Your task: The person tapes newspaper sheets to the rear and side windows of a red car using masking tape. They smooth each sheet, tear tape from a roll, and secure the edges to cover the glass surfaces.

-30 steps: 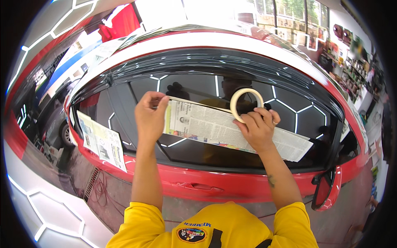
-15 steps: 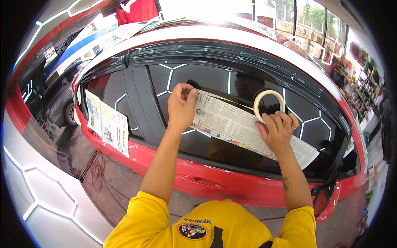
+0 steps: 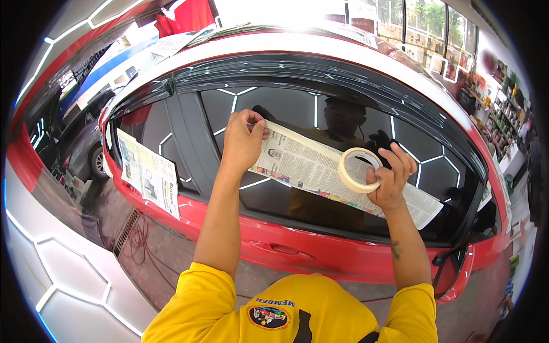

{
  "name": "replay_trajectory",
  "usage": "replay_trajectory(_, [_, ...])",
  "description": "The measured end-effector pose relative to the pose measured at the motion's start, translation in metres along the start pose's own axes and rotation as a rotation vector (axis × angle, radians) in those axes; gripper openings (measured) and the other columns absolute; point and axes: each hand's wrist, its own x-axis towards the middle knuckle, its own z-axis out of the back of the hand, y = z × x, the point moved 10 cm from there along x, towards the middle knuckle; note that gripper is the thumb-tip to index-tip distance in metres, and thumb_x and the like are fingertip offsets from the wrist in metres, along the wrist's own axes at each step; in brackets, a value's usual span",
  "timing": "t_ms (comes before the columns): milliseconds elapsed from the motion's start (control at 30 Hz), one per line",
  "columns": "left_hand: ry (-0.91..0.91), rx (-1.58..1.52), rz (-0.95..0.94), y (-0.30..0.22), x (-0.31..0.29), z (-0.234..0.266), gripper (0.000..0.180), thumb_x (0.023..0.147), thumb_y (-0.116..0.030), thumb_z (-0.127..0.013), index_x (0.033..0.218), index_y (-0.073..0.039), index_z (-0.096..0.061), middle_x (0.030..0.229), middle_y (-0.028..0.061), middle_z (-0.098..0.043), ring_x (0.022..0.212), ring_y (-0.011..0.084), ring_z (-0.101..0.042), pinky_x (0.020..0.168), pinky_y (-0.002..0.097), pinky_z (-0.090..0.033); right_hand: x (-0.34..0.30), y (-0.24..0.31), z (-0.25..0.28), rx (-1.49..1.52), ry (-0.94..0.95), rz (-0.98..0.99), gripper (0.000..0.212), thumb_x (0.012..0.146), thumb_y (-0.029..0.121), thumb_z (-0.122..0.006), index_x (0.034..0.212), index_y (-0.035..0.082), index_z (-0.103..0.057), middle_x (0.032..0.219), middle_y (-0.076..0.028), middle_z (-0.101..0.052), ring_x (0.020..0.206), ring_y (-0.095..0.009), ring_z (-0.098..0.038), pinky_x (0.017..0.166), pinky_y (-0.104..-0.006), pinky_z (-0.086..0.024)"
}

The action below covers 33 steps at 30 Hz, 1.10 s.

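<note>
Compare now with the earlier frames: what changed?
Right hand tipped the tape roll and moved it down, from mostly above the newspaper's upper edge to mostly over it. Nothing let go. Left hand still pinches the newspaper's upper left corner; other sheet unmoved.

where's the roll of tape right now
In the head view, right of centre, the roll of tape is in the person's right hand, in front of the newspaper strip and the dark car window.

Cream tape roll [image 3: 345, 174], red door [image 3: 326, 247]
</note>
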Motion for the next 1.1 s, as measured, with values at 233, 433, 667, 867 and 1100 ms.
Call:
replay_trajectory(233, [-0.044,0.075,-0.04,-0.003,-0.002,0.0,0.014,0.102,-0.007,-0.07,0.106,0.006,-0.071,0.116,0.0164,-0.059,0.092,0.0249,-0.08,0.084,0.0358,-0.063,0.002,-0.015,0.002,0.029,-0.051,-0.124,0.023,0.099,0.018,-0.073,0.098,0.011,-0.051,0.133,-0.017,-0.066,0.137,-0.039,-0.058,0.11,-0.052,-0.035])
replay_trajectory(433, [-0.085,0.112,-0.061,-0.006,-0.004,-0.001,0.013,0.099,-0.008,-0.073,0.103,0.004,-0.072,0.113,0.0173,-0.061,0.087,0.0252,-0.079,0.08,0.0374,-0.062,-0.001,-0.016,0.002,0.047,-0.054,-0.125,0.023,0.097,0.017,-0.075,0.096,0.011,-0.052,0.132,-0.016,-0.067,0.136,-0.039,-0.058,0.109,-0.052,-0.035])
replay_trajectory(667, [-0.213,0.248,0.024,-0.012,-0.005,0.02,0.047,0.085,-0.014,-0.091,0.119,0.003,-0.063,0.098,0.0127,-0.063,0.079,0.024,-0.07,0.074,0.0382,-0.059,0.001,-0.016,0.002,0.058,-0.03,-0.125,0.023,0.093,0.015,-0.076,0.092,0.011,-0.053,0.127,-0.015,-0.068,0.134,-0.039,-0.059,0.108,-0.0526,-0.036])
replay_trajectory(867, [-0.488,0.305,-0.219,0.005,-0.042,0.023,0.089,0.08,-0.025,-0.096,0.149,0.001,-0.046,0.122,0.0175,-0.06,0.112,0.0287,-0.062,0.1,0.043,-0.05,0.009,-0.015,-0.001,0.074,-0.016,-0.144,0.023,0.086,0.015,-0.078,0.088,0.011,-0.056,0.123,-0.013,-0.069,0.13,-0.038,-0.06,0.106,-0.0533,-0.038])
replay_trajectory(1100, [-0.165,0.642,-0.464,-0.012,-0.071,-0.098,0.144,0.08,-0.062,-0.088,0.17,0.009,-0.003,0.177,0.0357,-0.009,0.168,0.0472,-0.006,0.131,0.0685,-0.003,0.016,-0.017,0.006,0.145,0.011,-0.134,0.024,0.085,0.013,-0.08,0.087,0.012,-0.057,0.115,-0.008,-0.072,0.124,-0.034,-0.064,0.102,-0.0525,-0.042])
